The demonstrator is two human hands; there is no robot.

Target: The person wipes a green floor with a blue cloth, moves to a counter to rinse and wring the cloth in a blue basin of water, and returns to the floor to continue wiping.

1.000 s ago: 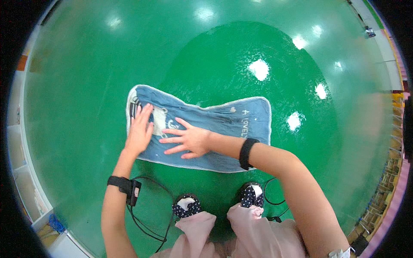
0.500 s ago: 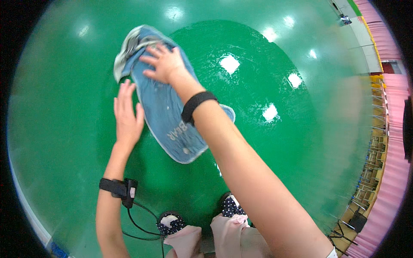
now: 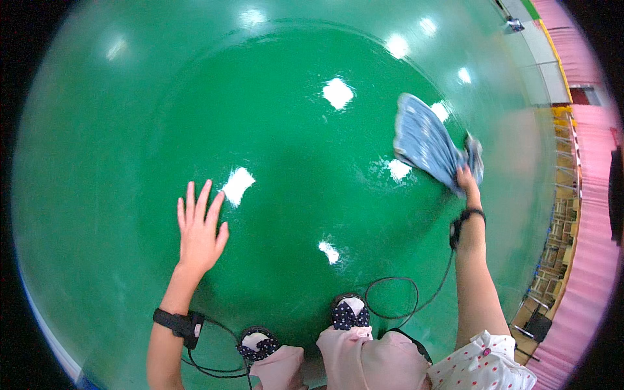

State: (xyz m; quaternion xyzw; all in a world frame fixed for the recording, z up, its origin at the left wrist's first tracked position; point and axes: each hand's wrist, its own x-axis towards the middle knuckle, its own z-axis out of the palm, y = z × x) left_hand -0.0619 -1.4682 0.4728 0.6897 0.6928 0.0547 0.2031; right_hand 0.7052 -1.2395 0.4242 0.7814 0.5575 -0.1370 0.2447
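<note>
A folded blue denim garment (image 3: pixel 426 143) hangs off to the right above the glossy green floor (image 3: pixel 305 162), gripped at its lower end by my right hand (image 3: pixel 467 179), arm stretched out to the side. My left hand (image 3: pixel 198 227) is flat with its fingers spread over the bare green floor at the left, holding nothing. Both wrists wear black bands with a thin black cable (image 3: pixel 403 292) running from them. My knees and two dark dotted shoes (image 3: pixel 348 313) show at the bottom.
Bright ceiling lights reflect off the green floor. A pink curtain (image 3: pixel 598 195) and shelving with small items (image 3: pixel 552 260) run along the right edge. A white-edged strip borders the floor at the lower left.
The denim garment lay flat under both hands, then was lifted by my right hand and swung away to the right. My left hand came off it and now spreads over the floor.
</note>
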